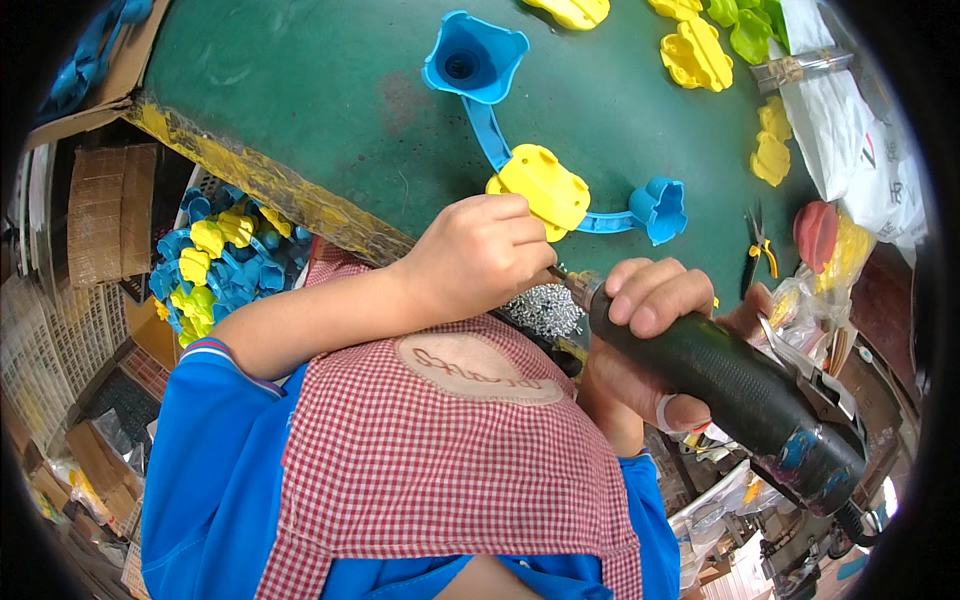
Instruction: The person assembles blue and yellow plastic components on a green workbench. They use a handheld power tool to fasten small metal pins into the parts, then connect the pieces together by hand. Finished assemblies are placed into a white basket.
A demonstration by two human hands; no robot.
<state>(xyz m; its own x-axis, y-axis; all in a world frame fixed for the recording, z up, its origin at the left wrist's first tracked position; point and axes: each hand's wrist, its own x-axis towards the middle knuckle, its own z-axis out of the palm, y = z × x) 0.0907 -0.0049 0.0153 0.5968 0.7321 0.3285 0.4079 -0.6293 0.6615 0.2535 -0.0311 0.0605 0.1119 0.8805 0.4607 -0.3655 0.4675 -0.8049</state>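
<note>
My right hand is wrapped round a black corded electric screwdriver, its tip pointing left toward my other hand. With the fingers curled and pinched, my left hand meets the screwdriver's tip; whatever sits between those fingertips is too small or hidden to name. Just beyond the left knuckles a yellow plastic piece lies on the green table. A blue arm joins it to a blue flared cup at the far end, and another leads to a smaller blue cup on the right. Under the hands shows a heap of small silvery screws.
Pliers with yellow handles lie at right, beside a red plastic piece and white bags. More yellow parts rest at the far side. Left of the table edge stands a crate of blue and yellow parts.
</note>
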